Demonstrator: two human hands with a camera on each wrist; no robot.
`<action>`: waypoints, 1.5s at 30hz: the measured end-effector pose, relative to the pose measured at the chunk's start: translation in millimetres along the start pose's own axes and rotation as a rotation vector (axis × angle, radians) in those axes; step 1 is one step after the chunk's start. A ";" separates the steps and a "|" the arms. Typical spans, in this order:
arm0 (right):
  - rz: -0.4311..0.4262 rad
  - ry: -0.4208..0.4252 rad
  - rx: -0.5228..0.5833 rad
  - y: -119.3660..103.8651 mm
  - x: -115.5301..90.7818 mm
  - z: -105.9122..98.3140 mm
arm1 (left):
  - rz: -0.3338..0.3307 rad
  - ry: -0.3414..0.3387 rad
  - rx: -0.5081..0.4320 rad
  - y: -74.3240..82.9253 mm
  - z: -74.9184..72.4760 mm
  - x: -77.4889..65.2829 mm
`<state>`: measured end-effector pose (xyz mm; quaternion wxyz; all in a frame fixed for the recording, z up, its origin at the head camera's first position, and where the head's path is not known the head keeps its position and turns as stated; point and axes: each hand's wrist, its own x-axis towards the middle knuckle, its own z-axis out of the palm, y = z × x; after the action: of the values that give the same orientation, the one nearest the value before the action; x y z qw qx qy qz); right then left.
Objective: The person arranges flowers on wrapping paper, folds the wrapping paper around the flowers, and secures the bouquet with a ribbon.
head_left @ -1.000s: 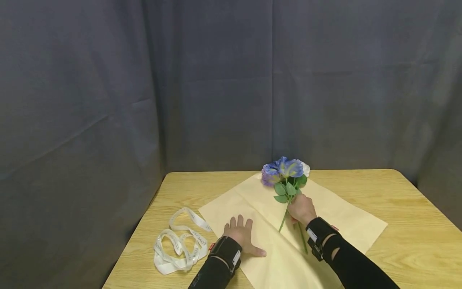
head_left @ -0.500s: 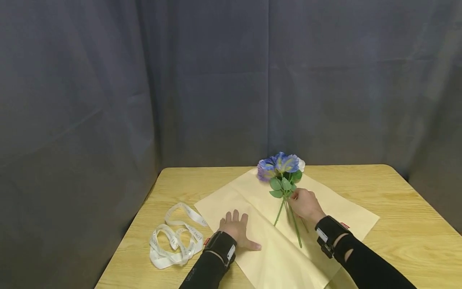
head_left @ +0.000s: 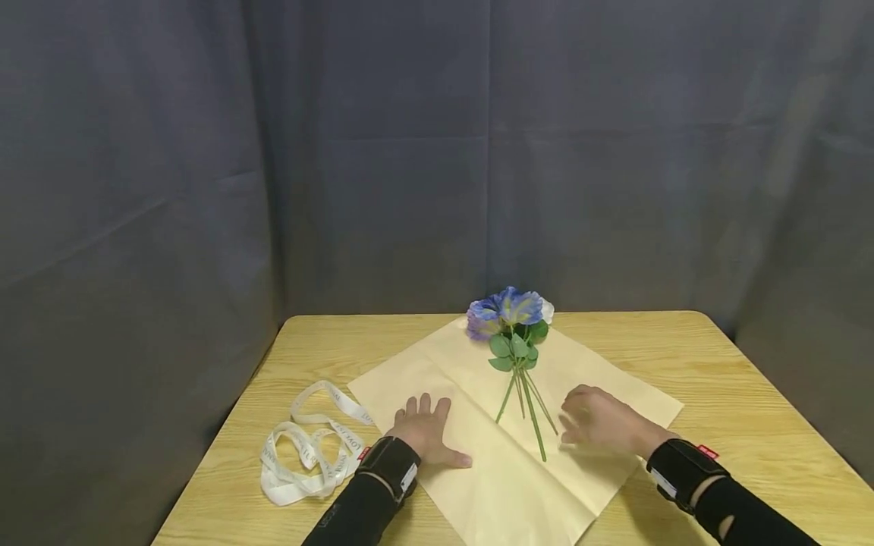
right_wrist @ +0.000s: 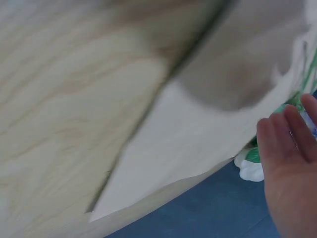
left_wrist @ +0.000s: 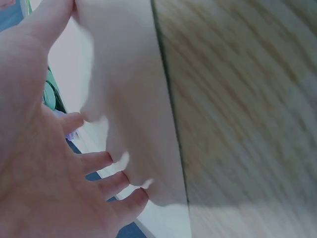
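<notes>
A small bunch of artificial flowers [head_left: 514,311], with blue, purple and white blooms, green leaves and several bare stems, lies on a cream sheet of wrapping paper [head_left: 437,356]. My left hand [head_left: 425,434] rests on the left part of the paper with its fingers spread; the left wrist view shows the fingertips touching the sheet. To the right of the stems my right hand [head_left: 604,421] hovers over the paper, apart from the flowers, its fingers loosely bent around nothing. In the right wrist view a white bloom [right_wrist: 251,171] shows beyond the fingers.
A white printed ribbon [head_left: 300,485] lies in loose loops on the wooden table [head_left: 225,470], left of my left hand. Grey curtains [head_left: 382,167] hang behind the table and at both sides.
My right hand has let go of the flower stems and moved right, away from them. The flowers stay lying on the paper. My left hand keeps its place on the sheet.
</notes>
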<state>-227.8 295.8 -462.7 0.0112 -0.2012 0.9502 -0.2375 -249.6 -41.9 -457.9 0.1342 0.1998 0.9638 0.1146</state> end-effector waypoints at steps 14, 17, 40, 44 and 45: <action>-0.016 -0.244 0.121 12.5 -33.8 17.4 | 0.161 -0.091 -0.085 -27.7 5.4 -3.7; -0.032 -0.261 0.129 14.3 -34.4 16.5 | 0.154 -0.118 -0.094 -28.5 4.2 -6.3; -0.026 -0.280 0.370 10.1 -23.8 -8.4 | 0.228 -0.090 -0.299 -45.0 -7.7 -0.3; -0.039 -0.310 0.394 8.6 -20.3 -14.9 | 0.242 -0.078 -0.309 -45.7 -10.9 -1.9; -0.038 -0.317 0.398 8.0 -19.5 -16.5 | 0.250 -0.072 -0.319 -45.2 -12.0 -2.3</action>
<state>-214.8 317.1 -453.2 0.1947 -0.2476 0.8673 -0.3854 -267.2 -85.3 -458.6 0.1835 0.2980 0.8957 0.2743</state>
